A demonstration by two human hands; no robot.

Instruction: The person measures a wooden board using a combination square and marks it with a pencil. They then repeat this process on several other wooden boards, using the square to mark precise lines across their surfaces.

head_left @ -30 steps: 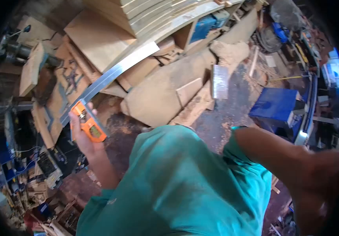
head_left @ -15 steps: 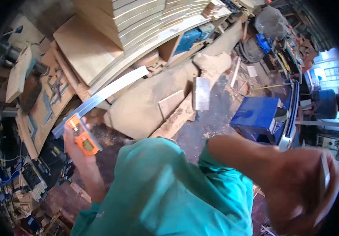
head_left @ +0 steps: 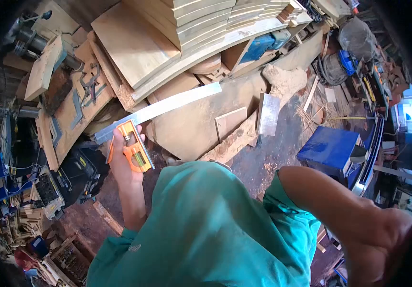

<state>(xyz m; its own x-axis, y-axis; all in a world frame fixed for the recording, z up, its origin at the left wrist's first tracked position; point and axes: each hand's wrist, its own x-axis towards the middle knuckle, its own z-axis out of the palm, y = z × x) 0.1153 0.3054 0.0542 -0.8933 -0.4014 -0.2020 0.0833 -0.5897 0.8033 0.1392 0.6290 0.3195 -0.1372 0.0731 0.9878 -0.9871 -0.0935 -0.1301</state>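
Observation:
My left hand (head_left: 125,165), at the left of the view, is closed around the orange head of a combination square (head_left: 139,158). Its long metal blade (head_left: 167,107) stretches up and to the right over a rounded, dusty wooden slab (head_left: 191,126). A small level vial shows in the orange head. At the lower right, my right hand (head_left: 390,239) is raised near the edge of the view; its fingers are hidden in shadow and cut off, so what it holds cannot be made out.
Stacked boards (head_left: 206,24) stand on a bench at the top. A blue box (head_left: 328,148) sits on the floor at the right, and a metal plate (head_left: 268,115) leans by a wood piece. Clamps (head_left: 90,86) lie on a board at the left, above a black toolbox (head_left: 84,167).
The scene has shifted right and slightly up in the view as the camera turned. My right hand has moved lower and its fingers, earlier curled round a thin pale object, no longer show.

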